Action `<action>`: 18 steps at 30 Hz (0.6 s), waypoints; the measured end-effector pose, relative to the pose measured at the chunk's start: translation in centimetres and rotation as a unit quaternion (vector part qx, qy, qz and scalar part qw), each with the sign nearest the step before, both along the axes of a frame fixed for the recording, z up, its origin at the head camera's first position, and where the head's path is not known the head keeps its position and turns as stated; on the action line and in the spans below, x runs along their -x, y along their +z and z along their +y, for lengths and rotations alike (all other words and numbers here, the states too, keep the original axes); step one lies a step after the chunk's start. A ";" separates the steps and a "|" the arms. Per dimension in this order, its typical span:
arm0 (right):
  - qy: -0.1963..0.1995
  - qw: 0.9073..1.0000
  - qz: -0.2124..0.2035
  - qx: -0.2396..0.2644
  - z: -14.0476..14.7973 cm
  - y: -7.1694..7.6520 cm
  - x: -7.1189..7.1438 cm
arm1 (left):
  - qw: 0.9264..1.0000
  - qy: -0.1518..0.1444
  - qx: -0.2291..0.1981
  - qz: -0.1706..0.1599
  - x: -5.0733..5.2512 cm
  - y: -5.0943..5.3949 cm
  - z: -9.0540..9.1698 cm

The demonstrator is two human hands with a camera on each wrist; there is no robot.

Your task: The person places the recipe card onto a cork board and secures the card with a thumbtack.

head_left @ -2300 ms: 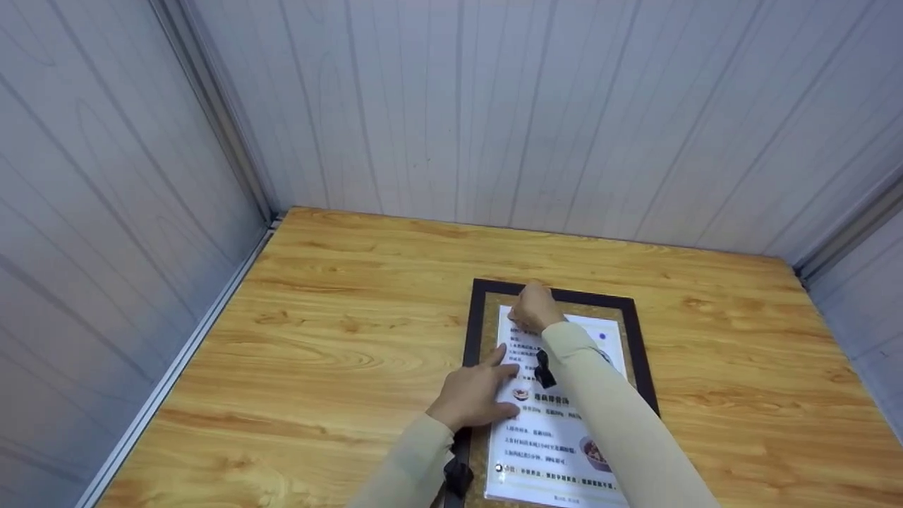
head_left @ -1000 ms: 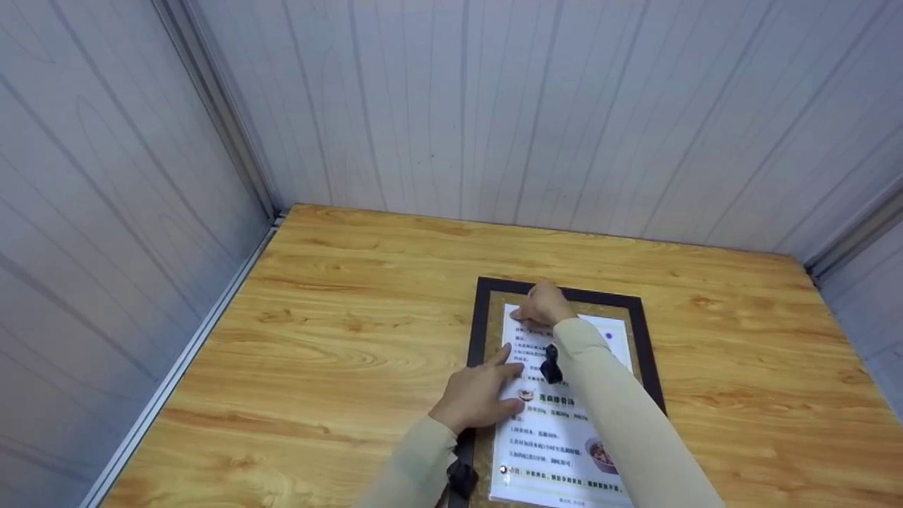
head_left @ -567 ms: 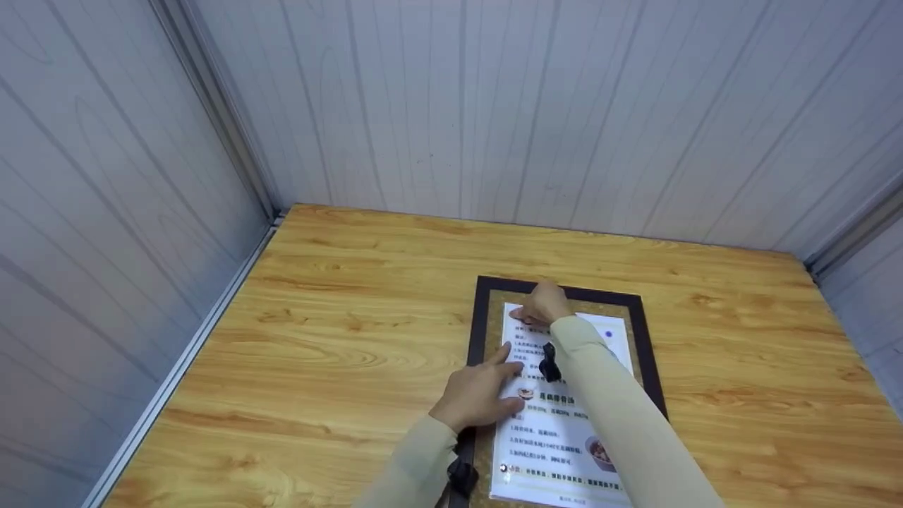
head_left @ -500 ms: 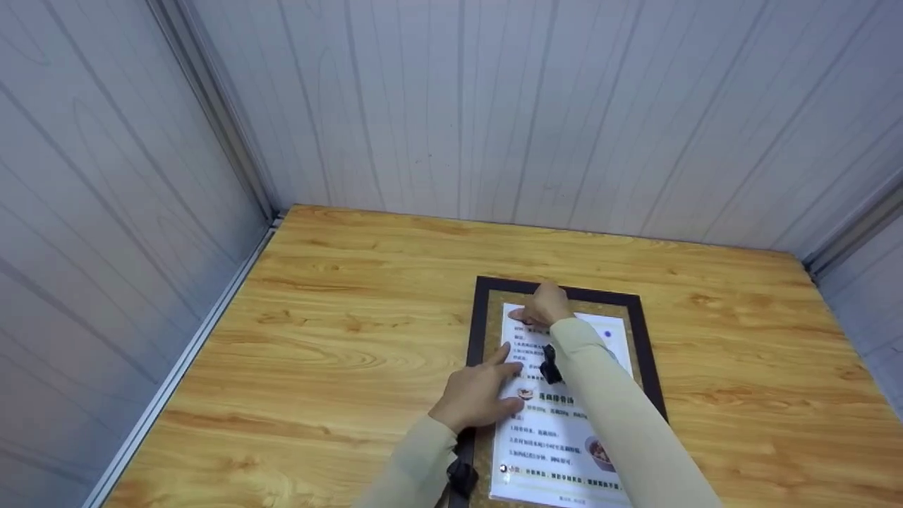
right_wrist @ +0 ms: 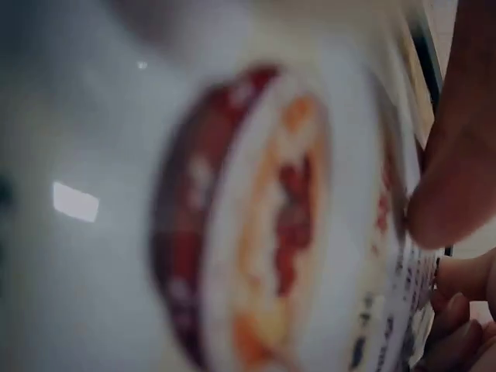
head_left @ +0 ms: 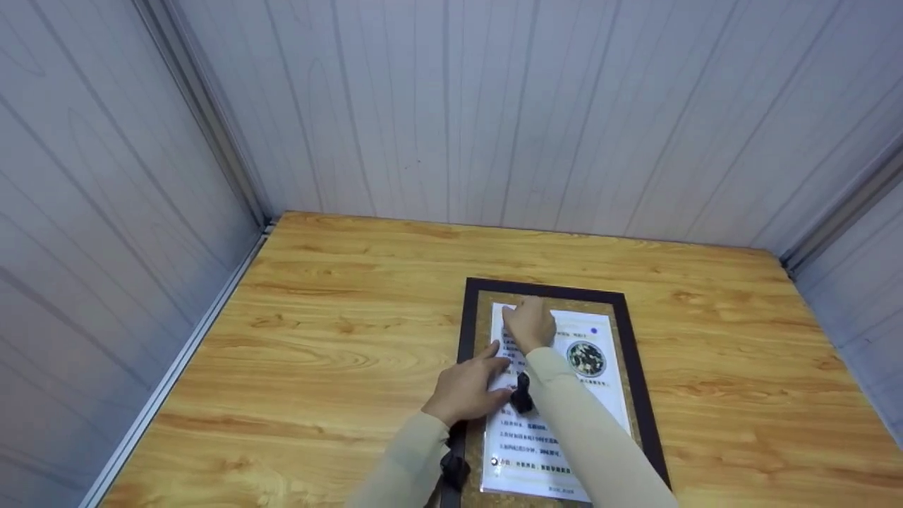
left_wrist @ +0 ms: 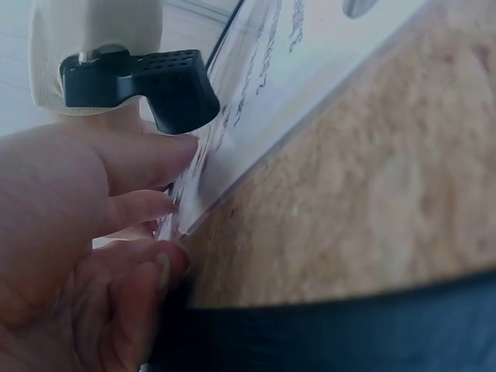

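A glossy printed recipe sheet (head_left: 525,455) lies on a cork board (head_left: 485,310) with a dark frame (head_left: 638,367). My left hand (head_left: 465,391) rests on the sheet's left side, fingers spread. In the left wrist view, fingertips touch the edge of the sheet (left_wrist: 310,70) over bare cork. My right hand (head_left: 530,328) is at the sheet's top left corner; whatever may be under its fingertips is hidden. The right wrist view shows a fingertip (right_wrist: 438,213) against the sheet. A small purple push pin (head_left: 594,330) marks the top right corner.
The board lies on a wood-grain table (head_left: 338,353). Pale panel walls (head_left: 437,113) stand behind and at both sides. A small black device (head_left: 455,469) is strapped at the left wrist, another (head_left: 522,394) at the right.
Since half a second ago my right hand has turned and its wrist has shifted left and nearer, uncovering the round dish picture on the sheet. My left hand stays put.
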State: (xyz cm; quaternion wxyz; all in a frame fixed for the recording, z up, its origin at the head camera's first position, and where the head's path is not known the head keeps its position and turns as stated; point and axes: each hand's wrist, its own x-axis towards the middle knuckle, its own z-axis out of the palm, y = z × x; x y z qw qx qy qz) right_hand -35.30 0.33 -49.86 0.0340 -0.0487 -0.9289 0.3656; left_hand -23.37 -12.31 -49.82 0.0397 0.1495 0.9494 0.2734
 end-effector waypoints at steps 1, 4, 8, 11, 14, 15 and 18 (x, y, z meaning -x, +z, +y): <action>0.004 1.000 0.005 0.018 0.2 -0.1 0.1 | 1.000 0.003 -0.004 -0.001 0.3 0.0 0.0; 0.036 0.993 -0.015 0.115 1.0 0.0 0.7 | 1.000 0.012 -0.012 -0.007 1.1 -0.2 -0.1; 0.090 0.974 -0.028 0.205 2.3 0.0 0.8 | 1.000 0.016 -0.004 -0.010 1.8 -0.6 -0.4; 0.122 0.973 -0.002 0.194 3.1 -0.5 0.0 | 1.000 0.020 -0.005 -0.022 1.9 -1.1 -0.7; 0.140 0.976 0.032 0.162 4.1 -1.0 -1.2 | 0.999 0.026 -0.011 -0.035 1.7 -1.5 -1.0; 0.146 0.976 0.044 0.153 4.6 -1.2 -1.5 | 0.999 0.027 -0.011 -0.038 1.7 -1.6 -1.2; 0.151 0.978 0.083 0.116 6.2 -1.6 -2.2 | 0.998 0.030 -0.016 -0.046 1.6 -1.7 -1.7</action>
